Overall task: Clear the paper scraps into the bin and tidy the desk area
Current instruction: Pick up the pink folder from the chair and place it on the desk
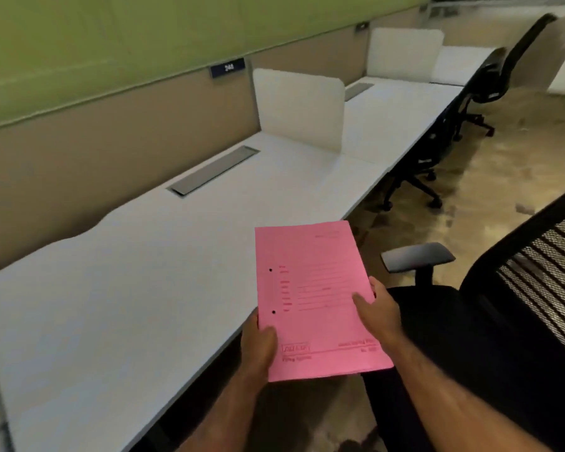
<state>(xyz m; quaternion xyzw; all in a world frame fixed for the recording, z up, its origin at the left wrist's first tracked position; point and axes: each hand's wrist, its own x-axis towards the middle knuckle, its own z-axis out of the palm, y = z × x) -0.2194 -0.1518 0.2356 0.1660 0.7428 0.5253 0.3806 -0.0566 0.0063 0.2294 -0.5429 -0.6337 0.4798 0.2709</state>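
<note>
A pink paper folder (310,298) with two punch holes and printed lines is held flat over the front edge of the long white desk (137,272). My left hand (258,344) grips its lower left corner, thumb on top. My right hand (377,313) holds its right edge, thumb on the cover. No paper scraps and no bin are in view.
A black mesh office chair (503,321) with a grey armrest (418,256) stands close on the right. White divider panels (299,109) split the desk. A grey cable hatch (214,169) sits near the back wall. More black chairs (437,151) line the desk farther along.
</note>
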